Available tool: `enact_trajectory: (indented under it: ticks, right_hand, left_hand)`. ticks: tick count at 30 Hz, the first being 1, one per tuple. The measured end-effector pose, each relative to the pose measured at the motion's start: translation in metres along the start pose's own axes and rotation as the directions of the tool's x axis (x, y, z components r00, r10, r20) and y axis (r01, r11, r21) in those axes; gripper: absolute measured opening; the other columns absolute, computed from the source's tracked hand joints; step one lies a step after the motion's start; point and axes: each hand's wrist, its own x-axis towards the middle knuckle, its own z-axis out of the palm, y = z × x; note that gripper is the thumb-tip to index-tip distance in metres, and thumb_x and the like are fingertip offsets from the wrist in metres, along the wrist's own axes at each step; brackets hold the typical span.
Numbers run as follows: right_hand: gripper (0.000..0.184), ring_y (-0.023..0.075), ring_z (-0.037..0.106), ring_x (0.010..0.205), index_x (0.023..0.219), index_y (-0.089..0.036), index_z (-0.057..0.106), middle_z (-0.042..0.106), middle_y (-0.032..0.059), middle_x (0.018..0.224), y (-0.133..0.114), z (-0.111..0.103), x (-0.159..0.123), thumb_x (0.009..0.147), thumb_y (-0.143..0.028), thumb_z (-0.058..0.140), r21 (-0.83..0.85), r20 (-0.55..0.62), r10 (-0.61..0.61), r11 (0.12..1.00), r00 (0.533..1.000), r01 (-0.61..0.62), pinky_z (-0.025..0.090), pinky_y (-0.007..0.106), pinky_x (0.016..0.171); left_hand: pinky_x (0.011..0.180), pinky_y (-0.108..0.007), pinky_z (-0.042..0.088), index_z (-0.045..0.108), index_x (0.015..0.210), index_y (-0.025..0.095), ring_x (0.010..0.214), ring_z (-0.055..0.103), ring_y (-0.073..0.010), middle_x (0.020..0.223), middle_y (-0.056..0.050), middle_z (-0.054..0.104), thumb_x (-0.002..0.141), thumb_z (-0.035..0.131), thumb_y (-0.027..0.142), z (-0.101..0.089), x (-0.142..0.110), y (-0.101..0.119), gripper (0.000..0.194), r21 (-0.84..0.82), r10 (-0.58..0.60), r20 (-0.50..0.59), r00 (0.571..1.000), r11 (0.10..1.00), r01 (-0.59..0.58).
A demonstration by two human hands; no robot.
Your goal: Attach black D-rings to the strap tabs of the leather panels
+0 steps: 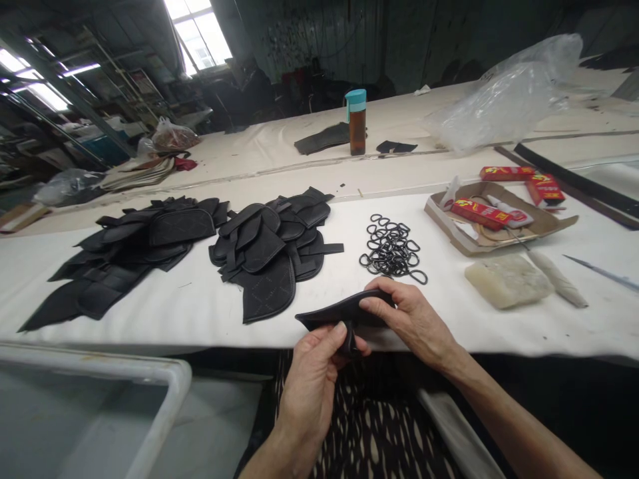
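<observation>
Over the table's front edge, a black leather piece [344, 308] with a strap is held between both hands. My left hand [319, 372] pinches the strap, which is folded under the piece; whether a ring sits in the fold is hidden. My right hand [417, 319] grips the piece's right end between thumb and fingers. Just beyond lies a heap of black D-rings [392, 246]. To the left are two piles of similar black leather pieces, a nearer pile [269, 249] with straps sticking out and a farther pile [134, 246].
A cardboard tray [449, 236] with red boxes stands at right, beside a yellowish wax-like block [509, 281], a wrapped-handle tool [556, 276] and a pointed blade [599, 271]. Behind are a bottle [357, 126] and plastic bag [504, 100]. A white-rimmed bin [170, 379] sits at lower left.
</observation>
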Motion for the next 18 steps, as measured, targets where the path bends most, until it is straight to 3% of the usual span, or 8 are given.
enact_trajectory:
  ticks: [3, 5, 7, 11, 18]
  right_hand:
    - [0.014, 0.0165, 0.057, 0.079, 0.091, -0.022, 0.058, 0.063, -0.0002, 0.085, 0.001, 0.005, -0.007, 0.080, -0.030, 0.057, -0.047, -0.144, -0.023, 0.999, 0.989, 0.016, 0.043, 0.028, 0.073]
    - [0.028, 0.0212, 0.056, 0.094, 0.104, -0.021, 0.054, 0.062, 0.0051, 0.101, 0.002, 0.009, -0.012, 0.078, -0.029, 0.060, -0.131, -0.276, -0.112, 0.988, 0.955, 0.078, 0.044, 0.033, 0.082]
    - [0.034, 0.0243, 0.054, 0.102, 0.109, -0.020, 0.052, 0.060, 0.0092, 0.109, 0.004, 0.014, -0.015, 0.078, -0.027, 0.061, -0.246, -0.327, -0.238, 0.956, 0.915, 0.161, 0.042, 0.039, 0.088]
    - [0.028, 0.0241, 0.053, 0.104, 0.105, -0.019, 0.053, 0.060, 0.0103, 0.110, 0.004, 0.017, -0.013, 0.078, -0.021, 0.061, -0.346, -0.238, -0.359, 0.900, 0.903, 0.266, 0.042, 0.040, 0.090]
    - [0.014, 0.0210, 0.058, 0.089, 0.091, -0.018, 0.056, 0.064, 0.0072, 0.095, -0.003, 0.010, -0.010, 0.079, -0.015, 0.060, -0.351, -0.159, -0.329, 0.900, 0.931, 0.259, 0.045, 0.034, 0.079]
  left_hand:
    - [0.070, -0.028, 0.047, 0.068, 0.065, 0.009, 0.062, 0.061, -0.0152, 0.061, -0.006, 0.067, 0.071, 0.068, 0.027, 0.000, 0.001, -0.002, 0.019, -0.044, -0.005, -0.006, 1.000, 0.999, 0.005]
    - [0.070, -0.028, 0.048, 0.068, 0.066, 0.010, 0.062, 0.061, -0.0155, 0.061, -0.006, 0.068, 0.071, 0.068, 0.025, 0.000, 0.001, -0.003, 0.017, -0.073, -0.014, -0.008, 1.000, 0.997, 0.013]
    - [0.070, -0.028, 0.048, 0.068, 0.068, 0.009, 0.061, 0.061, -0.0150, 0.061, -0.006, 0.068, 0.072, 0.067, 0.024, 0.000, 0.001, -0.004, 0.015, -0.088, -0.019, 0.011, 1.000, 0.996, 0.019]
    - [0.070, -0.027, 0.048, 0.069, 0.071, 0.009, 0.060, 0.061, -0.0137, 0.062, -0.005, 0.068, 0.073, 0.066, 0.022, -0.001, 0.001, -0.004, 0.013, -0.109, -0.010, 0.055, 0.998, 0.994, 0.016]
    - [0.067, -0.029, 0.050, 0.068, 0.078, 0.010, 0.057, 0.061, -0.0142, 0.062, -0.005, 0.068, 0.071, 0.067, 0.019, 0.001, 0.003, -0.002, 0.010, -0.138, -0.025, 0.059, 0.998, 0.990, 0.033]
